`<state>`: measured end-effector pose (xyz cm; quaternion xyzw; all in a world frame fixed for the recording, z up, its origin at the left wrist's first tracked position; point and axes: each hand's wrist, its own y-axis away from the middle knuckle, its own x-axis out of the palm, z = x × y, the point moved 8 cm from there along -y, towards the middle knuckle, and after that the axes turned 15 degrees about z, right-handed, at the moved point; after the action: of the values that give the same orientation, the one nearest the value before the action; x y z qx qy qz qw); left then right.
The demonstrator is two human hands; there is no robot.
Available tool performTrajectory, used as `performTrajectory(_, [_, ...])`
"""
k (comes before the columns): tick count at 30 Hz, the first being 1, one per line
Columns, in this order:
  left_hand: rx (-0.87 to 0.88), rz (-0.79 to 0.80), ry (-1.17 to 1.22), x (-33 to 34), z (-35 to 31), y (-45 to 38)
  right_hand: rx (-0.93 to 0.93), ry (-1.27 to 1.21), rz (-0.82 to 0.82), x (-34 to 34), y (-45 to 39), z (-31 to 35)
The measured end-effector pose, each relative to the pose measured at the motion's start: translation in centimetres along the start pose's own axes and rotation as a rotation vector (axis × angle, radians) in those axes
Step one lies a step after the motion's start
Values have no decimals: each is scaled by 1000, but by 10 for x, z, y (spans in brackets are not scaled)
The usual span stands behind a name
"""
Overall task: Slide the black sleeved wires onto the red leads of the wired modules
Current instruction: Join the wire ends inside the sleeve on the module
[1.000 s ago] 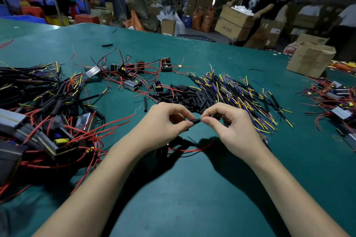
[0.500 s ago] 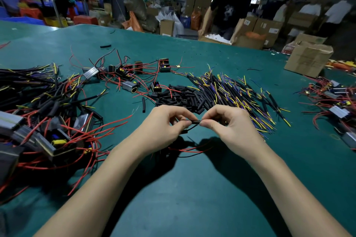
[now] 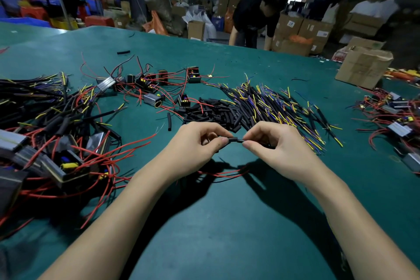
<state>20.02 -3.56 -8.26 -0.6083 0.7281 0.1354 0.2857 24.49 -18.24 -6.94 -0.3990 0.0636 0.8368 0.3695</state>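
I am looking across a wide green table (image 3: pixel 227 223) in a cluttered warehouse, with stacked cartons behind it and a person in a black shirt (image 3: pixel 252 16) bending over boxes at the far edge. In the head view, both of my hands are meeting just above the table's middle. My left hand (image 3: pixel 195 145) is curling its fingers and pinching one end of a short black sleeve (image 3: pixel 234 140) between thumb and forefinger, a narrow, closed grip. My right hand (image 3: pixel 275 143) is pinching the other end in the same tight way, thumb tip almost touching the left thumb. The sleeve is lying level between the two pinches, raised off the table. Whether a lead is already inside it I cannot tell. Under my hands a few loose red leads (image 3: pixel 222 173) are trailing on the green surface, partly in the hands' shadow. Just beyond my fingers a heap of black sleeved wires (image 3: pixel 268 107) with yellow and blue tips is fanning out to the right, touching a smaller pile of short black tubes (image 3: pixel 211 111). To my left a tangled mass of wired modules (image 3: pixel 56 150) with red leads is spreading to the table's edge, and more modules (image 3: pixel 150 88) are sitting farther back. At the right edge another cluster of modules (image 3: pixel 395 118) is lying near a brown cardboard box (image 3: pixel 363 68).
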Motion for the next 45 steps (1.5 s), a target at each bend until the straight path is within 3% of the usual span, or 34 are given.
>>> performTrajectory(11, [56,-90,20,-4,-1,2,-33,9,-29,2,0,2])
performTrajectory(19, [49,-47,-53,-4,-4,1,-45,20,-30,-1,0,4])
performTrajectory(23, [-36,-161,-109,-25,0,5,-66,38,-23,-2,0,9])
performTrajectory(27, [-198,46,-242,-13,8,3,-82,42,-6,0,1,12])
performTrajectory(30, [-244,178,-205,-3,11,4,-103,48,6,-1,1,13])
performTrajectory(33, [-214,200,-166,-4,10,5,-121,55,17,0,0,15])
performTrajectory(45, [-132,-6,169,-6,4,2,-123,172,10,1,-1,14])
